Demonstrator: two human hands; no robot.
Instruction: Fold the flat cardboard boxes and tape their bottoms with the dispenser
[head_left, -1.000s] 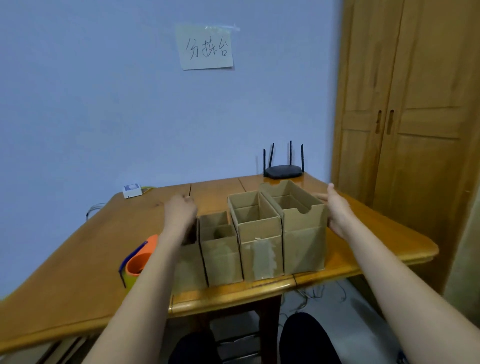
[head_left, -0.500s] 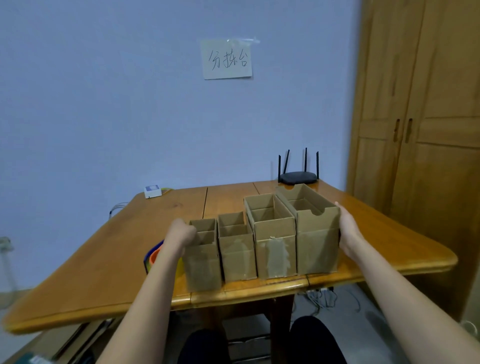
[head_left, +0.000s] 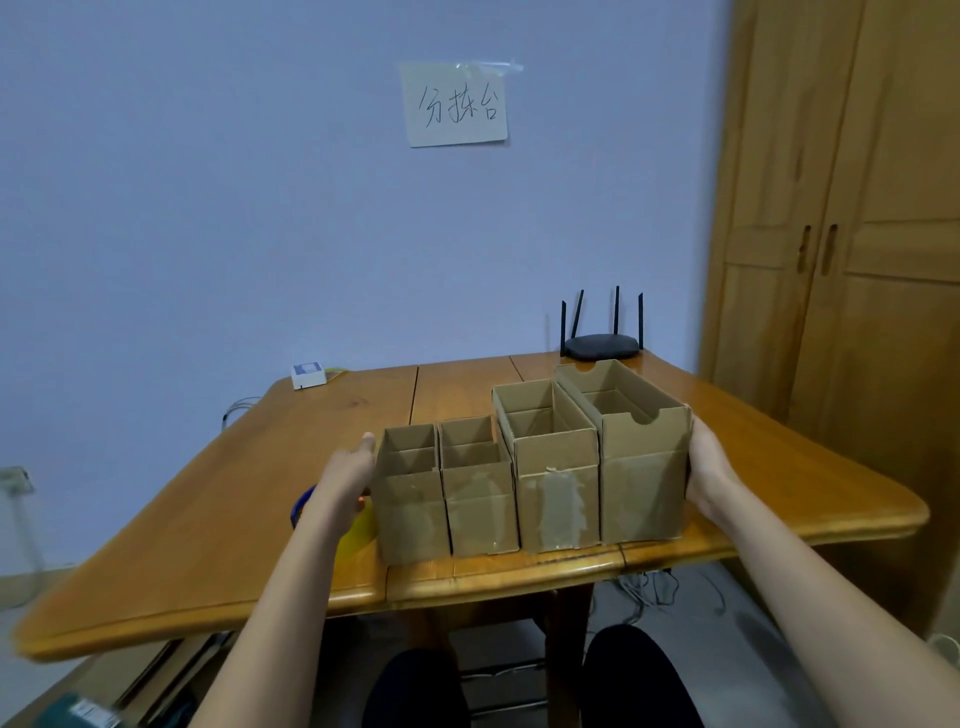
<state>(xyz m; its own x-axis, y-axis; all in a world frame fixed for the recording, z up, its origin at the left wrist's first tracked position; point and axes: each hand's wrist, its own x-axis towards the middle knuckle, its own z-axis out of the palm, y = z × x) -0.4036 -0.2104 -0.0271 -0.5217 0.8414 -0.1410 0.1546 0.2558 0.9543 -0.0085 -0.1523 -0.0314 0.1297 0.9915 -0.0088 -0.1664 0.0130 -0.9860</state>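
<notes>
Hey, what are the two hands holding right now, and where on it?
The row of four cardboard boxes, squeezed from its ends: left hand flat against the smallest box's outer side, right hand against the largest box's outer side.

I see four folded cardboard boxes (head_left: 530, 467) in a tight row at the lower centre of the frame, upright with open tops, growing taller toward the right. The tape dispenser (head_left: 358, 530), orange and blue, lies mostly hidden at their left.
</notes>
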